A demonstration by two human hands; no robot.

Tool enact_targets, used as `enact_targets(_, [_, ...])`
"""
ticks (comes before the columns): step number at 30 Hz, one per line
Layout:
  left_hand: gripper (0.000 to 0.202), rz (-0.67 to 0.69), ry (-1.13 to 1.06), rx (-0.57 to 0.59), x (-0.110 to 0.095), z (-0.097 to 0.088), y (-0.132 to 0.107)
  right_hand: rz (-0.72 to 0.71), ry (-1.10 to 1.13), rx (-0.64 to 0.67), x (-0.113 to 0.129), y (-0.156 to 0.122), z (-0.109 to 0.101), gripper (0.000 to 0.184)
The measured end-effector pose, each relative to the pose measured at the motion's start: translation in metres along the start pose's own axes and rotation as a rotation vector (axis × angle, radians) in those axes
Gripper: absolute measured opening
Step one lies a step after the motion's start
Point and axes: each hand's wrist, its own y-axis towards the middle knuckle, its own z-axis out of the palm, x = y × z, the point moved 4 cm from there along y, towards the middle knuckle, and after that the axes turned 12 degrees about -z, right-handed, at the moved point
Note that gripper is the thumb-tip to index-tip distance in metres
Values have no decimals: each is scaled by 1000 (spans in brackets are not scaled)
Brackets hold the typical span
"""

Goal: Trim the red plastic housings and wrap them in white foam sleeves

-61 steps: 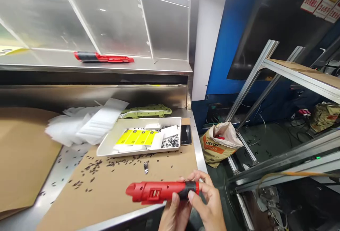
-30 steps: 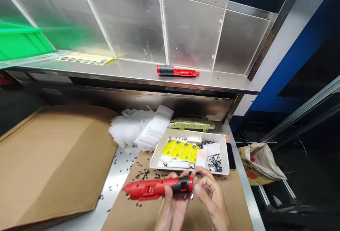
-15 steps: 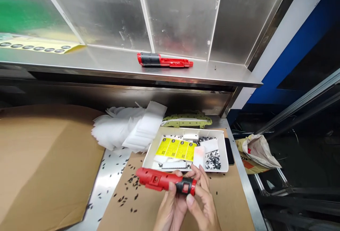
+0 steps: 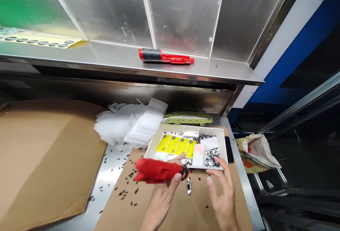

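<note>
My left hand (image 4: 162,197) is closed around a red plastic tool housing (image 4: 158,171) with a black sleeve at its right end; the housing is blurred. Apart from it, my right hand (image 4: 223,193) has its fingers spread and holds nothing, at the near right corner of a white tray (image 4: 225,146). In the tray are yellow labels (image 4: 176,146), white pads (image 4: 198,155) and many small black-and-silver parts (image 4: 211,158). Between my hands, a small silver-and-black piece (image 4: 188,186) lies on the cardboard sheet (image 4: 196,209).
Another red-and-black housing (image 4: 166,57) lies on the metal shelf (image 4: 111,55). White foam sheets (image 4: 127,123) and a green crocodile-shaped object (image 4: 187,118) sit behind the tray. A cardboard box (image 4: 47,163) stands left, a phone-like black slab (image 4: 228,149) right. Small black bits (image 4: 123,192) are scattered about.
My right hand has let go of the red housing and moved right, opening. The housing has turned in my left hand. The small silver-and-black piece on the cardboard now shows.
</note>
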Motion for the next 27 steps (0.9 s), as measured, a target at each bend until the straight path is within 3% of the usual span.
enact_targets(3, [31,208,295,-67,-23,-2,-1,285,79,167,-32,-16,8,21])
enact_targets(5, [41,222,243,-99,-32,-6,-2,323,101,300,-44,-27,23,18])
enact_targets(8, [38,109,29,-216,-33,-17,-3,329,84,376,-52,-42,55,16])
enact_targets(10, [28,100,-58,-282,-32,-25,-5,347,55,392,-55,-51,80,19])
enact_targets(11, [32,101,-93,-298,-31,-29,-6,355,40,392,-56,-55,92,20])
enact_targets(14, [55,-42,-317,-276,-23,-41,-11,379,10,372,-58,-60,117,17])
enact_targets(16, [52,-227,-514,-227,-13,-45,-15,390,19,345,-58,-60,120,14])
enact_targets(19, [39,-326,-707,-133,-2,-48,-19,381,105,305,-52,-53,105,13])
enact_targets(22, [32,-297,-824,40,8,-41,-20,344,260,282,-38,-40,71,12])
enact_targets(24, [31,-353,-911,183,15,-28,-23,318,350,265,-24,-31,45,15])
enact_targets(26, [26,-431,-975,295,19,-11,-30,315,455,143,-7,-24,18,13])
enact_targets(27, [24,-469,-986,316,19,-3,-34,312,509,45,2,-23,4,21])
